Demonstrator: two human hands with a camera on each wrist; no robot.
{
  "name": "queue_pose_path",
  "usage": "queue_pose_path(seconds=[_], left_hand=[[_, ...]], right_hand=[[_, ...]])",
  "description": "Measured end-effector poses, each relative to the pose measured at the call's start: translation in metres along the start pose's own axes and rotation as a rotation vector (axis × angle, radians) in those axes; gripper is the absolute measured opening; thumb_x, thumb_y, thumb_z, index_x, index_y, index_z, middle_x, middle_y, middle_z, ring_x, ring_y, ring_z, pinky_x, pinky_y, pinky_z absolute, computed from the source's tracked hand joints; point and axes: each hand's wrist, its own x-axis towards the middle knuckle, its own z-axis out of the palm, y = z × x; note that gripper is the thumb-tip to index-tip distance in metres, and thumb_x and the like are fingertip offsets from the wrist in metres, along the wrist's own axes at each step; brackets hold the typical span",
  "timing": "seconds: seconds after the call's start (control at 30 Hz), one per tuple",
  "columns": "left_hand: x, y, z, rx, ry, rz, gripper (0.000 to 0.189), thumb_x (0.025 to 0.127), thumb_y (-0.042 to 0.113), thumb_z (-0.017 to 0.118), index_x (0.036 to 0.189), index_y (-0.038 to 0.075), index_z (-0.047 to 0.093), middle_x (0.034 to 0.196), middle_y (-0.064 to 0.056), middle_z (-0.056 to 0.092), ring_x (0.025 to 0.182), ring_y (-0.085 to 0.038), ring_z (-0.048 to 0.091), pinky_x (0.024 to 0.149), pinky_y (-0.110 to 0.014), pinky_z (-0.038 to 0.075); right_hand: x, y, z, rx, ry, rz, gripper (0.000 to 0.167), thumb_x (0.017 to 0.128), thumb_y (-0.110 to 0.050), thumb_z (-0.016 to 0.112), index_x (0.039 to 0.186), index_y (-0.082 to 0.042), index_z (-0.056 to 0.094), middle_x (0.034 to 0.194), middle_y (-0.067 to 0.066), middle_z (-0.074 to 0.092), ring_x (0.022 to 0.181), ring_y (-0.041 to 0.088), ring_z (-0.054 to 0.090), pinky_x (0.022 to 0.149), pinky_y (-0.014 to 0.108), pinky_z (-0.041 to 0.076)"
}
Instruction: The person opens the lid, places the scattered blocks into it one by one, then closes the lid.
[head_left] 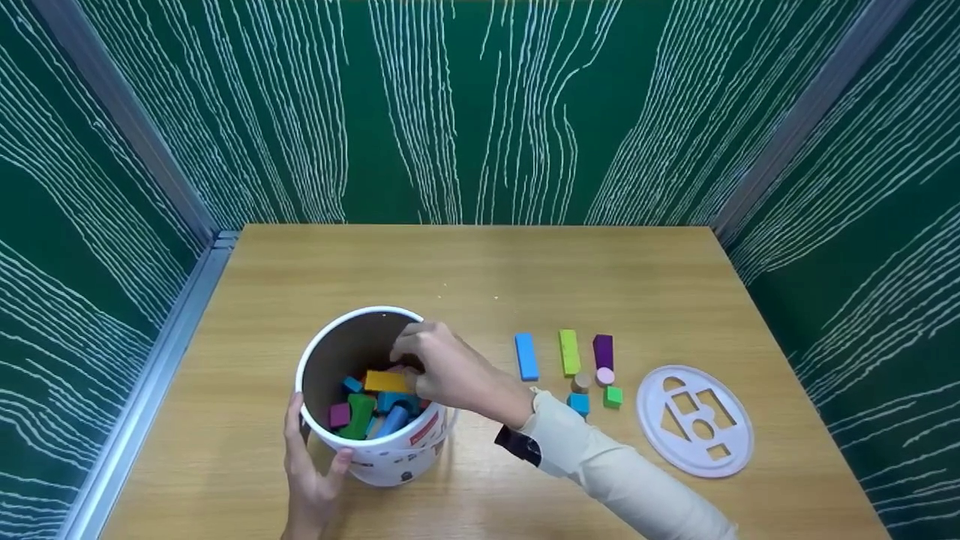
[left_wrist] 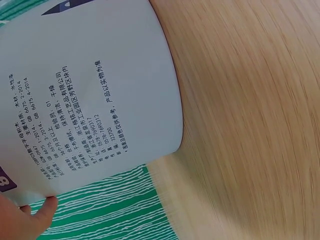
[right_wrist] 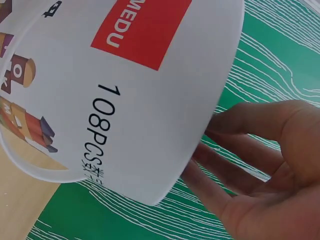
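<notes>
A white bucket [head_left: 397, 461] with printed pictures stands at the left of the wooden table, partly filled with coloured blocks. My left hand [head_left: 311, 480] grips its near left side, thumb at the rim and fingers along the outer wall. In the left wrist view only a few fingers [left_wrist: 45, 212] show against the printed wall. My right hand [head_left: 450, 371] reaches over the right rim into the bucket, fingers loosely bent above an orange block [head_left: 386, 382]. Its fingertips pass behind the rim in the right wrist view. Near them lie a green block [head_left: 360, 415] and a blue cylinder [head_left: 393, 421].
Right of the bucket lie a blue bar [head_left: 526, 357], a lime bar [head_left: 569, 352], a purple block [head_left: 603, 351], a pink round block [head_left: 604, 376], a blue cube [head_left: 578, 404] and a green cube [head_left: 613, 397]. Farther right is a white lid [head_left: 652, 427] with shaped holes.
</notes>
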Motion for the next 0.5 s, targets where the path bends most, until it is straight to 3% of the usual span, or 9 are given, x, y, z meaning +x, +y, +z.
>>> queue_pose_path(seconds=[0.27, 0.5], left_hand=[[0.000, -0.003, 0.001, -0.022, 0.023, 0.068, 0.085, 0.074, 0.009, 0.064, 0.148, 0.002, 0.022, 0.151, -0.017, 0.028, 0.135, -0.015, 0.029, 0.107, -0.019, 0.026], [0.000, -0.002, 0.000, -0.023, -0.002, -0.015, 0.087, 0.075, 0.008, 0.064, 0.150, 0.008, 0.020, 0.153, -0.012, 0.026, 0.137, -0.015, 0.026, 0.109, -0.021, 0.024]], right_hand=[[-0.007, 0.000, -0.008, -0.008, 0.004, -0.040, 0.016, 0.082, -0.001, 0.066, 0.096, -0.004, 0.072, 0.096, 0.005, 0.067, 0.083, 0.014, 0.058, 0.073, 0.014, 0.051], [-0.016, 0.000, -0.016, 0.020, 0.045, -0.005, 0.015, 0.082, -0.003, 0.069, 0.096, -0.007, 0.072, 0.097, 0.003, 0.066, 0.088, 0.015, 0.056, 0.077, 0.016, 0.051]])
